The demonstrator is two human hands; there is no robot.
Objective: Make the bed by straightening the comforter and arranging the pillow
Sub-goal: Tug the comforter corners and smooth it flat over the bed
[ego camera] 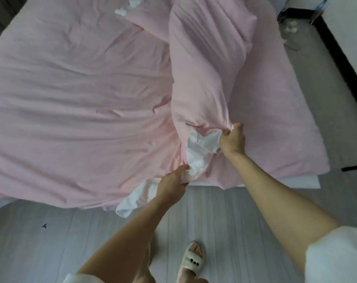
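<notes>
Most of the work is not done yet, as far as I can judge. The pink comforter [204,78] lies bunched in one long thick roll on the right half of the bed [308,181], running from about 12 o'clock down to the near edge, while the left half shows only a wrinkled pink sheet [71,99]. The near end of the comforter has a white frilled border [200,152], and both hands are on this end. The left hand [173,183], at about 6 o'clock of the roll, pinches the white border with a narrow grip close to the edge of the bed. The right hand [232,139], slightly higher and at 3 o'clock from the left one, has its grip closed round a gathered corner of the same end.

A pink pillow [147,19] with a white frill lies at 12 o'clock, partly under the roll and turned at an angle, so it is not arranged.

What is left, I think: to spread the comforter flat over the whole bed, to smooth it, and then to place the pillow at the head.
</notes>
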